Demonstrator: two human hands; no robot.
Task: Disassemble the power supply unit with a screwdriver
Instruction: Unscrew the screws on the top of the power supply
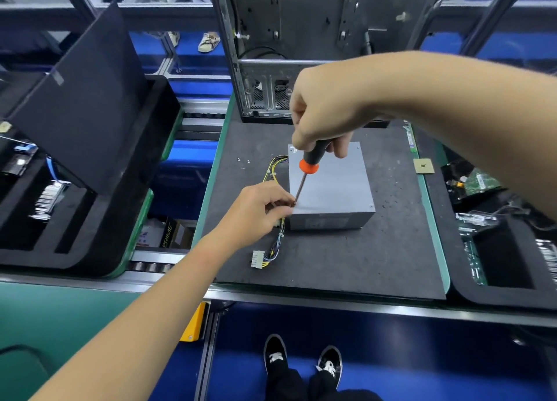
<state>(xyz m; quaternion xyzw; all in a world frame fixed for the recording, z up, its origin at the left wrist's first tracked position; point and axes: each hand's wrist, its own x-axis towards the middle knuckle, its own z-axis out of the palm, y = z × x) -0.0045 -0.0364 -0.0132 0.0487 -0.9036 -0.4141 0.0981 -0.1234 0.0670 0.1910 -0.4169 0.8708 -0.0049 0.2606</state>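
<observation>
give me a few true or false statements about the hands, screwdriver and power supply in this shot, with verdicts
1. The right hand grips the screwdriver by its handle. True.
2. The screwdriver tip is at the far right corner of the power supply unit. False: it meets the near left corner of the top.
3. The left hand has its fingers at the screwdriver tip. True.
4. The cable bundle leaves the unit on its right side. False: it runs along the left side, ending in a white connector.
5. The unit sits on a dark mat. True.

An open computer case [301, 54] stands behind the dark foam mat [346, 265].
</observation>
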